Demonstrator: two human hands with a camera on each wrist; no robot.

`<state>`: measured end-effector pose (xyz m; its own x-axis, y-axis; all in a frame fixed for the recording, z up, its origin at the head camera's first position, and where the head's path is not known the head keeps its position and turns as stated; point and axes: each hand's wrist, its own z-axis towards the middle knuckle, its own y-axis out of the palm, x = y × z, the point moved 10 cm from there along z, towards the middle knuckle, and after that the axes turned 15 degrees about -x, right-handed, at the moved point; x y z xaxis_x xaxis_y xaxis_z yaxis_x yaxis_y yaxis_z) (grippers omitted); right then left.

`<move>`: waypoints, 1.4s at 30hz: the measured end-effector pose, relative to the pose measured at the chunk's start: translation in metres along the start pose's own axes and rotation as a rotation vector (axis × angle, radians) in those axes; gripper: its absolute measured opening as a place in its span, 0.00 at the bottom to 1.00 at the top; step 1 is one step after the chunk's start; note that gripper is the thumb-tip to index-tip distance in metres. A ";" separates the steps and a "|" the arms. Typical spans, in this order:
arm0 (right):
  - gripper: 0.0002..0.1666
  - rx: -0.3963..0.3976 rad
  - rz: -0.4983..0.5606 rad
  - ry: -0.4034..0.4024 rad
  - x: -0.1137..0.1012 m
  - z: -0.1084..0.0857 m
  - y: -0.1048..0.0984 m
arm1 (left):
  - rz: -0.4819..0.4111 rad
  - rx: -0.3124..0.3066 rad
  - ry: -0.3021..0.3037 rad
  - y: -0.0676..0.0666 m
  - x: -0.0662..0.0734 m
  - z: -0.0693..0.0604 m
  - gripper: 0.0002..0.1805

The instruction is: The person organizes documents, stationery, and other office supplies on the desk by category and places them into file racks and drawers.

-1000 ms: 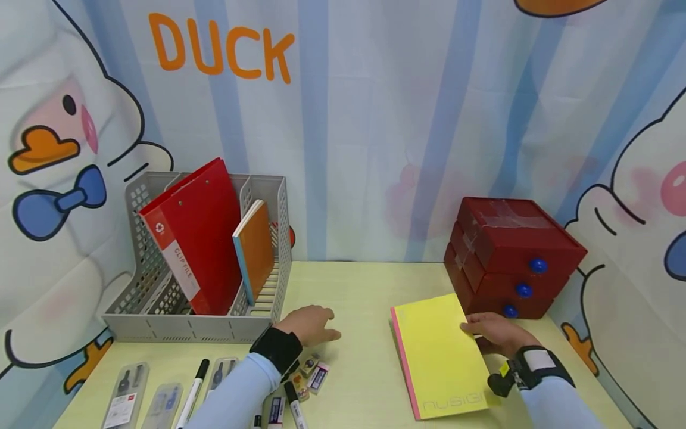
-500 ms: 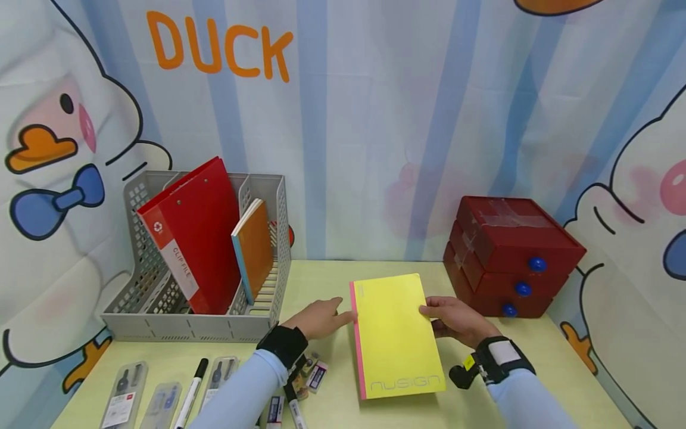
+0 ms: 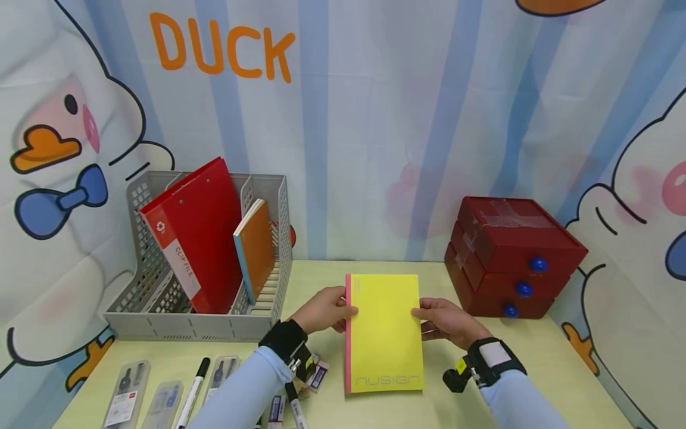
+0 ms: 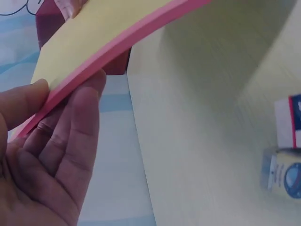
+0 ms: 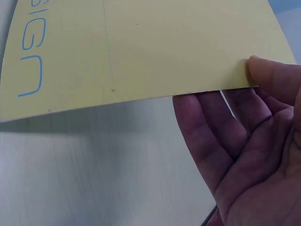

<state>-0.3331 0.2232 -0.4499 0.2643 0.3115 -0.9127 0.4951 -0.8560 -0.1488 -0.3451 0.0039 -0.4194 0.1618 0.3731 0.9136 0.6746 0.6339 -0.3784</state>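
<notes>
A yellow notebook (image 3: 384, 339) with a pink spine is held above the table between both hands, its cover facing up. My left hand (image 3: 323, 308) pinches the pink spine, thumb on the cover and fingers beneath; the left wrist view shows this grip on the spine (image 4: 113, 54). On the opposite edge, my right hand (image 3: 450, 320) pinches the notebook, its thumb on the yellow cover (image 5: 141, 52) and fingers underneath. Left of the hands stands a grey file rack (image 3: 198, 329) holding a red clip file (image 3: 206, 244) and an orange-covered notebook (image 3: 257, 253).
A dark red drawer box (image 3: 514, 256) with blue knobs stands at the back right. Along the front left lie clear plastic cases (image 3: 127, 393), a marker (image 3: 193, 392) and eraser boxes (image 3: 318, 377). Behind the table hangs a duck-print curtain (image 3: 370, 131).
My right hand has carried the yellow notebook leftward from near the drawer box, and it has straightened. My left hand, earlier apart from it, now grips its pink spine.
</notes>
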 end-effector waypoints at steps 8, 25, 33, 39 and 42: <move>0.29 0.000 -0.136 0.052 -0.003 -0.001 0.002 | -0.059 0.003 0.048 -0.011 0.007 -0.005 0.16; 0.48 -0.001 -0.917 0.359 0.018 -0.010 -0.001 | -0.007 0.404 0.140 -0.088 0.040 -0.049 0.19; 0.46 -0.019 -0.893 0.365 0.015 -0.010 0.003 | 0.146 0.701 0.199 -0.128 0.081 -0.103 0.19; 0.46 -0.015 -0.879 0.368 0.015 -0.009 0.003 | 0.304 0.900 0.256 -0.149 0.109 -0.140 0.18; 0.47 -0.016 -0.874 0.373 0.016 -0.008 0.003 | 0.379 0.998 0.294 -0.158 0.122 -0.159 0.17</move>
<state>-0.3209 0.2293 -0.4620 0.0412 0.9531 -0.2998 0.6530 -0.2528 -0.7139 -0.3173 -0.1587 -0.2241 0.4887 0.5668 0.6632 -0.3169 0.8236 -0.4704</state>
